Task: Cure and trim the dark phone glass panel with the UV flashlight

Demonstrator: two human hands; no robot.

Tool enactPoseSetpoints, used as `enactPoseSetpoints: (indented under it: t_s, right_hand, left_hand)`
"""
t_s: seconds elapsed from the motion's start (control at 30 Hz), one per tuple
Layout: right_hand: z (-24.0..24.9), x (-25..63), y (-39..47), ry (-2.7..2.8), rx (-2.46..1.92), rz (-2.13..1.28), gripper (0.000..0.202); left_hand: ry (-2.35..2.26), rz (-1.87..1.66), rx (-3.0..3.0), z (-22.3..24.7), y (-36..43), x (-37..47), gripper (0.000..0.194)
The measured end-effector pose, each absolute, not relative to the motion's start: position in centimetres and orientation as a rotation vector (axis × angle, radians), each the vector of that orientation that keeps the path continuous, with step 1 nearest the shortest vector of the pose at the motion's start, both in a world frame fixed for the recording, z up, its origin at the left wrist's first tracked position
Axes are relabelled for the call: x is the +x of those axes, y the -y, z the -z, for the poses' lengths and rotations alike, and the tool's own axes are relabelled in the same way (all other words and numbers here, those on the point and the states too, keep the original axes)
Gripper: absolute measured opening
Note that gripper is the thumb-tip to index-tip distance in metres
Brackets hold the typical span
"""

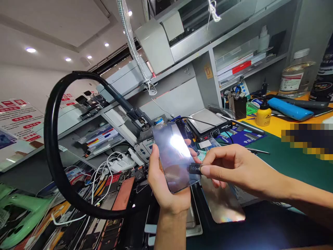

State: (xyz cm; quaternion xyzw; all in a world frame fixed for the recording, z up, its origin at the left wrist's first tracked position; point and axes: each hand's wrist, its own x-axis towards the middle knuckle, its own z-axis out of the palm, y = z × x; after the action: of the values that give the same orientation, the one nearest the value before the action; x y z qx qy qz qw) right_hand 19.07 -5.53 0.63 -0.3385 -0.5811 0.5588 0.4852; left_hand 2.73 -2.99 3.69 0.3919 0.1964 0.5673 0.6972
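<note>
We held a phone [171, 158] in our left hand [170, 199], its glass face turned toward us and its top leaning a little to the left. Our thumb ran up the phone's left edge, the palm cupped its lower end, and fingertips showed past its right edge. The glass looked dark and glossy, with rounded corners; a white glare burned across its upper part, and below that we saw a grey-violet sheen with a dim brownish reflection near the bottom. We could not tell whether it was a whole phone or just the screen part.

Our right hand [230, 166] pinched a small dark blade [194, 169] between thumb and forefinger, over the phone's lower right side; whether it touched the glass, we could not tell. To the phone's lower right lay a shiny panel [225, 206]. To the phone's left curved a thick black hose [51, 139]. Beyond the phone, to the right, sat a flat-topped plate unit [205, 120], and farther right stood a yellow bottle [263, 116].
</note>
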Motion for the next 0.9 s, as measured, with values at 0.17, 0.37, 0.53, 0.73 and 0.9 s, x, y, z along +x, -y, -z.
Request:
enactPoseSetpoints:
  t_s: [0.17,0.37,0.53,0.73,0.9]
  right_hand:
    - [-0.5,19.1,5.5,1.414,-0.842,-1.358,0.039]
    - [-0.6,19.1,5.4,1.419,-0.842,-1.339,0.04]
    - [-0.7,19.1,5.4,1.394,-0.814,-1.343,0.035]
    - [-0.8,18.8,6.2,1.574,-0.773,-0.7,0.01]
    - [0.4,18.3,6.6,1.835,-0.592,0.031,0.016]
  left_hand:
    - [-0.444,-1.28,0.881,-3.7,3.0,2.8,0.057]
    - [-0.466,-1.312,0.869,-3.8,2.9,3.0,0.053]
    - [-0.519,-1.345,0.83,-3.9,3.1,3.1,0.054]
    - [-0.542,-1.38,0.777,-4.2,2.8,3.3,0.054]
    - [-0.52,-1.313,0.694,-4.3,2.7,3.0,0.061]
